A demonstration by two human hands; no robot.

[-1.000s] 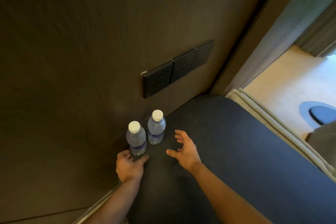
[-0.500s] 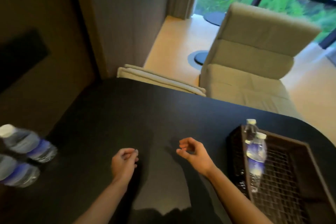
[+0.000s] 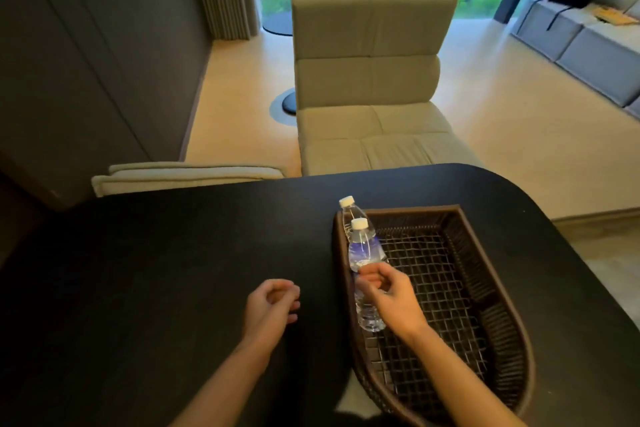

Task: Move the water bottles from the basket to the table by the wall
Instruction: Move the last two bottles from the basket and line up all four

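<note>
Now the right hand (image 3: 388,291) has reached the near bottle (image 3: 365,253); left hand (image 3: 272,305) idle.

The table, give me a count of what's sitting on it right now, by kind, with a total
Water bottles: 2, the near bottle and the far bottle, both standing in the basket at its left side
Baskets: 1, the dark woven basket
Total: 3 things on the black table
</note>
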